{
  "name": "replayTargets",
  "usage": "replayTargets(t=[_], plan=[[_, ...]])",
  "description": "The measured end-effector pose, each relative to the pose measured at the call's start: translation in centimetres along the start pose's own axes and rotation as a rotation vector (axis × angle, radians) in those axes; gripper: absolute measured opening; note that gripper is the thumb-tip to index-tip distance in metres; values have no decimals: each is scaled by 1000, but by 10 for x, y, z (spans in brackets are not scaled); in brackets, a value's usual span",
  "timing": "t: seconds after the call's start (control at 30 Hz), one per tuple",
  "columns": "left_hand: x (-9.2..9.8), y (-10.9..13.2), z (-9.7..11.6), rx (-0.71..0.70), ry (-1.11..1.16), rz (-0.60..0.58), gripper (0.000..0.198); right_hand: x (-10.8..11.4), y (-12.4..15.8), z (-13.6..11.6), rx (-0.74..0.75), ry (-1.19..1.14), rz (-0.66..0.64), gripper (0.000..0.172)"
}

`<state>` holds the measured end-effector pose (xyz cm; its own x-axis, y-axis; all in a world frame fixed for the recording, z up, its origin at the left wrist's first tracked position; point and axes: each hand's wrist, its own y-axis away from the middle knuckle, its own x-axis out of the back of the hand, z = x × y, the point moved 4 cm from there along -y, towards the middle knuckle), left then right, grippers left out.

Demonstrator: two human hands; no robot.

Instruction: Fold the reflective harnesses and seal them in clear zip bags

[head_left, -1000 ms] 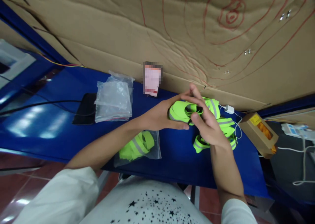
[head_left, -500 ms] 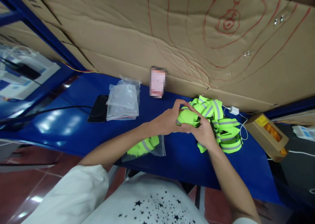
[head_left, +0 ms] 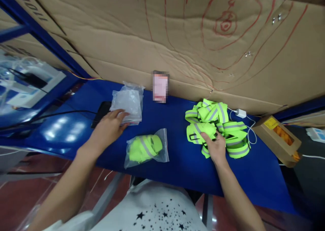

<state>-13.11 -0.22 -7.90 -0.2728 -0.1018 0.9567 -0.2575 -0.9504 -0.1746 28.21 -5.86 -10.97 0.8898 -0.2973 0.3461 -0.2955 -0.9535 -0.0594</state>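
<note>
My left hand [head_left: 108, 129] reaches left across the blue table [head_left: 177, 166], fingers spread, their tips on a stack of clear plastic bags [head_left: 127, 101]. My right hand [head_left: 214, 145] grips a folded neon-green reflective band [head_left: 199, 131] at the near edge of a pile of such bands [head_left: 223, 122]. Between my hands lies a clear zip bag holding a rolled green band [head_left: 146, 148].
A black phone [head_left: 101, 110] lies under the bag stack's left edge with a cable running left. A small pink card [head_left: 160, 87] leans on the cardboard wall [head_left: 177, 38]. A white charger [head_left: 240, 113] and a brown carton [head_left: 278, 139] sit at the right.
My left hand let go of the folded band and swung left to the clear bags. My right hand lowered the band onto the table beside the pile.
</note>
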Motion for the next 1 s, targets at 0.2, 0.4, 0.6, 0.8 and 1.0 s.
replayTargets(t=[0.2, 0.4, 0.6, 0.8, 1.0], plan=[[0, 9, 12, 152, -25, -95, 24, -6, 4, -1, -16, -90, 3, 43], [-17, -28, 101, 55, 431, -323, 25, -5, 9, -12, -11, -264, -262, 47], [-48, -21, 157, 95, 955, -797, 25, -23, 29, -47, 153, -316, -883, 51], [-59, -18, 156, 353, 1281, -724, 35, -26, 33, -37, 88, -188, -860, 52], [-40, -17, 167, 114, 957, -429, 29, -23, 30, -37, 63, -64, -783, 45]])
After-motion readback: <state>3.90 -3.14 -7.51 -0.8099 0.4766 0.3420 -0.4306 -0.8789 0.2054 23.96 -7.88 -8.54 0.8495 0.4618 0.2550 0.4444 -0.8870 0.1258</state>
